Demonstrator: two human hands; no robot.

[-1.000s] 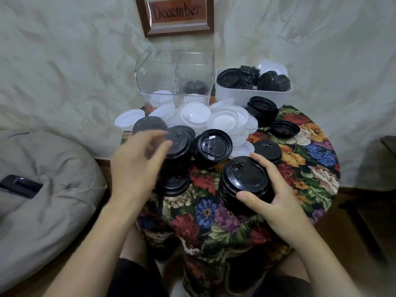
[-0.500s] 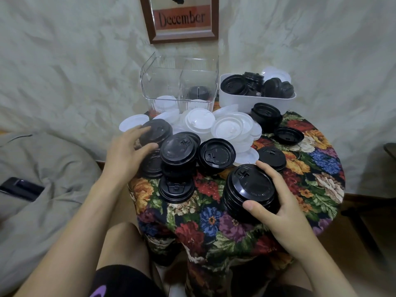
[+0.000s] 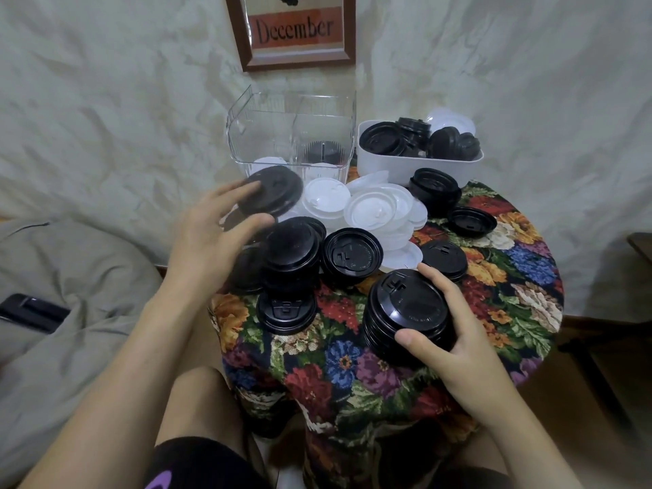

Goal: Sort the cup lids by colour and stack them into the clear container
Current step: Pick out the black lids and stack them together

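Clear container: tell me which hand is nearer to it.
Left. The left hand holds a black lid just in front of the clear container; the right hand grips a stack of black lids at the table's near edge, farther off.

We read one word, "December", on the orange band of the framed picture (image 3: 294, 30) on the wall, beyond the left hand (image 3: 208, 238). Embossed marks on the black lids (image 3: 352, 257) are too small for us to read.
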